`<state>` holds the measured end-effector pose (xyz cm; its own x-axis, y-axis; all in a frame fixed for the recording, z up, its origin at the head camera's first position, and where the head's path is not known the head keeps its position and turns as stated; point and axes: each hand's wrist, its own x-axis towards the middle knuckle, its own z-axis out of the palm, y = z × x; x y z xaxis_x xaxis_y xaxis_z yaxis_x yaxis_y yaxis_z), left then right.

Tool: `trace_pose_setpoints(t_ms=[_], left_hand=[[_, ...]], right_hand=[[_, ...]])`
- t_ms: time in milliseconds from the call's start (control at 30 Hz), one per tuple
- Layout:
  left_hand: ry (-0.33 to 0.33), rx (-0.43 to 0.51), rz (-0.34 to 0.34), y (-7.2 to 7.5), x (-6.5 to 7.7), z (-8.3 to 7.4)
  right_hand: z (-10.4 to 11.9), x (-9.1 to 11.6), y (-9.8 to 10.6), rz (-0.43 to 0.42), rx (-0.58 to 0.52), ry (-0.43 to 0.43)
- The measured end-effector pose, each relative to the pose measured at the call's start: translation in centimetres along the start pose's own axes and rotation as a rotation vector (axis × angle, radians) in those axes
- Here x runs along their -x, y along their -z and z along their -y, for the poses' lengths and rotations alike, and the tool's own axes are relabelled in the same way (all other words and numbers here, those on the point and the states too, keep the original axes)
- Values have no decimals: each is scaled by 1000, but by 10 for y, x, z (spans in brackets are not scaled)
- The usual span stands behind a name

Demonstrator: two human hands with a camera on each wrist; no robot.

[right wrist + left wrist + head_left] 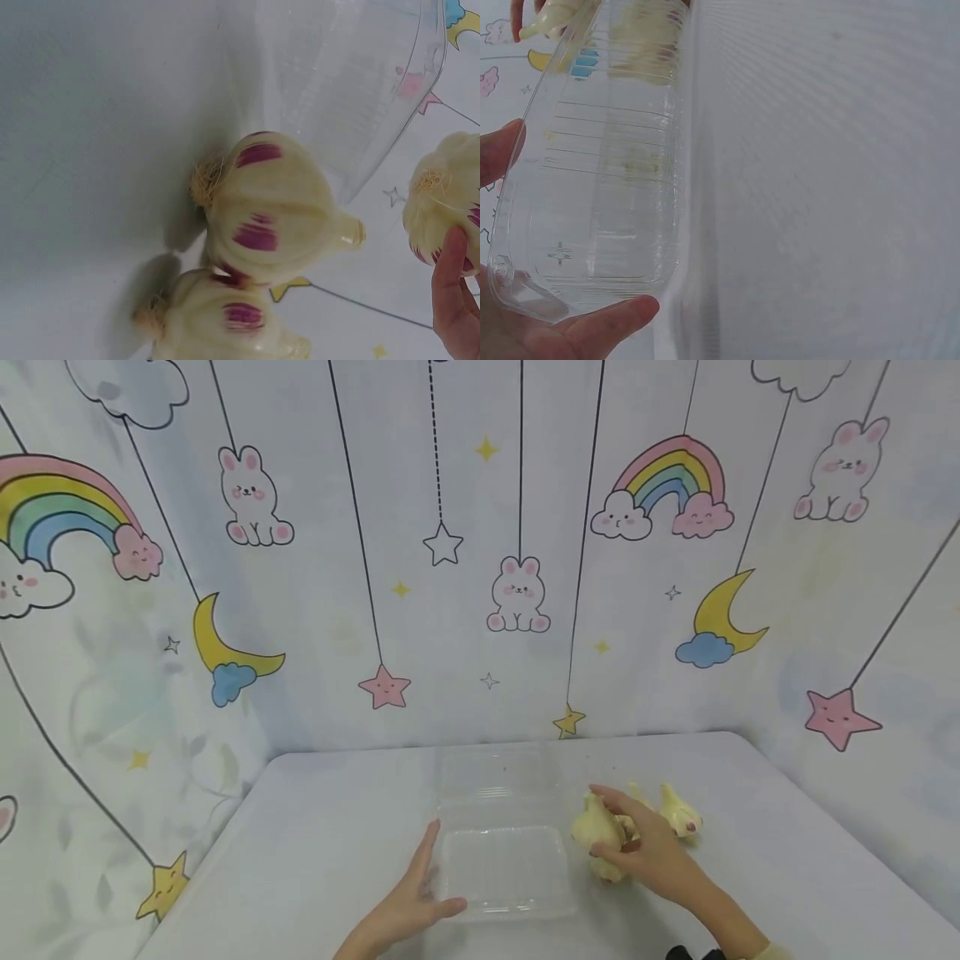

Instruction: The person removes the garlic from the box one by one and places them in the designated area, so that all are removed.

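Observation:
A clear plastic clamshell box [502, 906] lies with its lid [491, 772] folded back. My left hand [408, 893] rests along the box's left side, fingers straight and spread, with the thumb by the near corner. In the left wrist view that thumb [619, 322] touches the box's wall. To the right of the box, my right hand [648, 847] holds a pale garlic bulb [597, 822] between thumb and fingers. The right wrist view shows this held bulb [446, 195] root side towards the camera, raised above the table.
Two purple-streaked garlic bulbs, one whole [274, 206] and one cut off by the frame [225, 319], stand close together beside the box. Another bulb [680, 814] lies farther right. A patterned curtain [315, 568] rises behind the white table [322, 827].

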<state>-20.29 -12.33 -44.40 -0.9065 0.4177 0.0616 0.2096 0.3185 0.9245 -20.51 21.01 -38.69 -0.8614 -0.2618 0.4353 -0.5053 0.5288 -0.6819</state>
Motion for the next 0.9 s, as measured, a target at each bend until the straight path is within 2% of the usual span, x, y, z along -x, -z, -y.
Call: trace_pose_setpoints(t_ms=[267,733,900], left_hand=[[10,4,-2,-2,2,-6],[17,-23,-4,-1,1,-8],[23,-33,-1,-2,2,-10]], right_hand=[[-3,4,16,-29,36,12],[-10,12,39,-41,112,-73],[-16,16,49,-55,154,-74]])
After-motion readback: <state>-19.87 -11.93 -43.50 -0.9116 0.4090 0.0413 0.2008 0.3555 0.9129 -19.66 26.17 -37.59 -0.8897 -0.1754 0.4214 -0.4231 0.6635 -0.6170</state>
